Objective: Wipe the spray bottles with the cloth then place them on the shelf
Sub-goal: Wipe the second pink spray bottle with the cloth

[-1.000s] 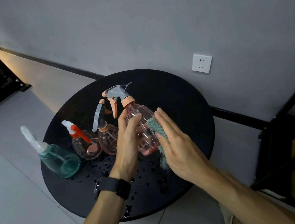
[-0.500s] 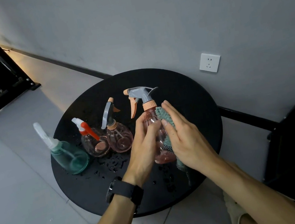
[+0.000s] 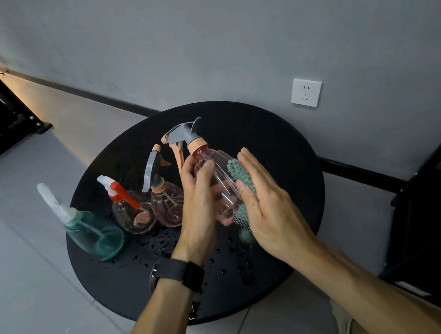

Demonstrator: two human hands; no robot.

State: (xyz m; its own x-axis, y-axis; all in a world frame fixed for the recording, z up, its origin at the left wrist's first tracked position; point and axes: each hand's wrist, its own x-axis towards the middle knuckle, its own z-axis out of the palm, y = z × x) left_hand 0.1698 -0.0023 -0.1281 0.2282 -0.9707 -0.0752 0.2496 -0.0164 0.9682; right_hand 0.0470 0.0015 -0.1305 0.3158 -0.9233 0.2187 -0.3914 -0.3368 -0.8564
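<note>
Two hands, left (image 3: 198,200) gripping pink bottle (image 3: 220,178), right (image 3: 267,205) seemingly flat, pressing cloth (image 3: 240,175) against it

Both forearms enter from the lower edge and converge toward the centre, held above the tabletop (image 3: 267,140). The left hand (image 3: 197,203), with a dark watch (image 3: 183,272) on its wrist, is raised with fingers and thumb curled round the pink spray bottle (image 3: 217,179), gripping its body from the left side. The right hand (image 3: 267,202) is seen from the back, its fingers straight and close together, pressing the green cloth (image 3: 240,176) flat against the bottle's right side.
</note>
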